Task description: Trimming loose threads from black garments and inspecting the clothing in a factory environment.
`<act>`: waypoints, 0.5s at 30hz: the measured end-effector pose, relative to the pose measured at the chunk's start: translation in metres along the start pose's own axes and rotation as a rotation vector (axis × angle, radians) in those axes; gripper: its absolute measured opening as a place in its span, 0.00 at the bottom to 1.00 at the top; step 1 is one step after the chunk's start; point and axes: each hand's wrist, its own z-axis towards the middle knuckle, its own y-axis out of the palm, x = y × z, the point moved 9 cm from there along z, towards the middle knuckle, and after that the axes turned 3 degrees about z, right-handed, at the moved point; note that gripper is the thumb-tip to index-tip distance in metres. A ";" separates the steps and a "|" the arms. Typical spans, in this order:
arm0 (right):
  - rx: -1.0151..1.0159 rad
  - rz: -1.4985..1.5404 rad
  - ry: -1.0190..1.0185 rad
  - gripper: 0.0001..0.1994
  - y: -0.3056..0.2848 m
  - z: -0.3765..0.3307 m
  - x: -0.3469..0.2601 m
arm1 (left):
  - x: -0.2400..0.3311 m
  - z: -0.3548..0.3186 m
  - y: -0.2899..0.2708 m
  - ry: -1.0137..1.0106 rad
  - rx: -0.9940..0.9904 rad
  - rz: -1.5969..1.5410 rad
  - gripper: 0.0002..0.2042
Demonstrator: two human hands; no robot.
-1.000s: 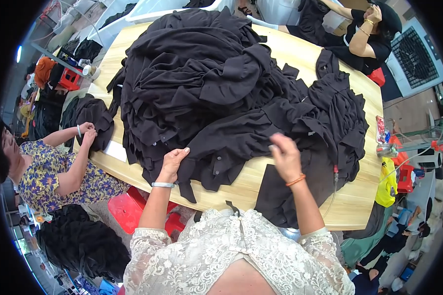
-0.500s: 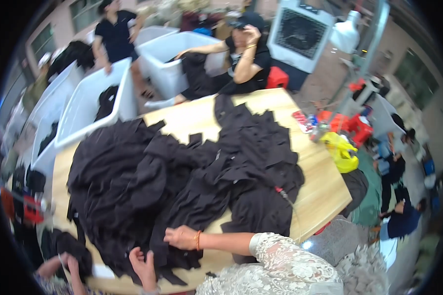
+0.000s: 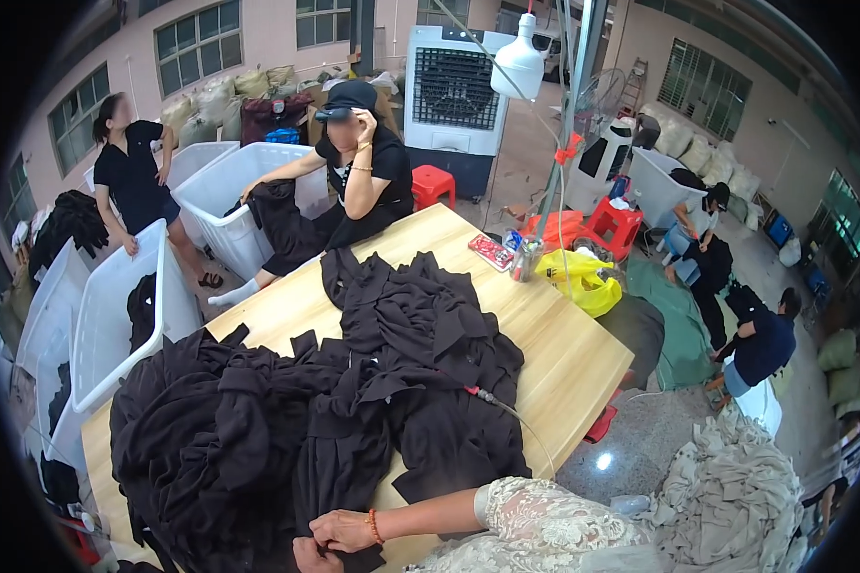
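My right hand (image 3: 346, 530), in a white lace sleeve and with an orange bead bracelet, is closed at the near edge of a heap of black garments. Right beside it, at the lower edge, my left hand (image 3: 315, 556) is closed too, the two sets of fingers nearly touching. Both appear to pinch the hanging cloth of a black garment (image 3: 339, 458); the fingertips partly hide the grip. The larger heap (image 3: 201, 420) is crumpled to the left. More black garments (image 3: 420, 315) spread over the middle of the table (image 3: 564, 353).
A thin cord with a red-tipped end (image 3: 484, 393) lies across the garments. A yellow bag (image 3: 583, 282) and metal pole (image 3: 556, 181) stand by the right edge. Beyond are white bins (image 3: 162, 286), a seated person (image 3: 363, 172) and a standing one. Grey cloth (image 3: 726, 497) is heaped right.
My hands, apart before with the left one open, have come together at the near edge and closed. The view has shifted, so the table sits lower. Another person's hands at lower left have left view.
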 end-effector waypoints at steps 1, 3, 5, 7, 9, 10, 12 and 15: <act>-0.005 0.016 0.008 0.05 -0.002 0.000 0.000 | -0.002 0.002 0.001 0.002 0.001 0.005 0.06; -0.008 0.027 0.012 0.06 -0.004 0.001 0.001 | 0.004 0.004 0.007 0.126 0.008 0.120 0.06; 0.009 0.092 0.059 0.05 -0.006 0.003 0.007 | 0.007 0.005 0.007 0.152 0.015 0.144 0.06; -0.015 0.104 0.066 0.06 -0.003 0.004 0.009 | 0.007 0.004 0.006 0.180 0.023 0.167 0.06; -0.073 0.140 0.091 0.07 0.005 0.004 0.013 | 0.005 0.001 0.005 0.195 0.029 0.154 0.06; -0.072 0.132 0.087 0.07 0.007 0.004 0.013 | 0.005 0.000 0.004 0.196 0.029 0.173 0.05; -0.026 0.218 0.140 0.07 0.007 0.005 0.019 | 0.006 0.000 0.003 0.198 0.045 0.151 0.05; -0.119 0.255 0.176 0.07 0.011 0.007 0.022 | -0.002 -0.005 0.007 0.174 0.049 0.135 0.05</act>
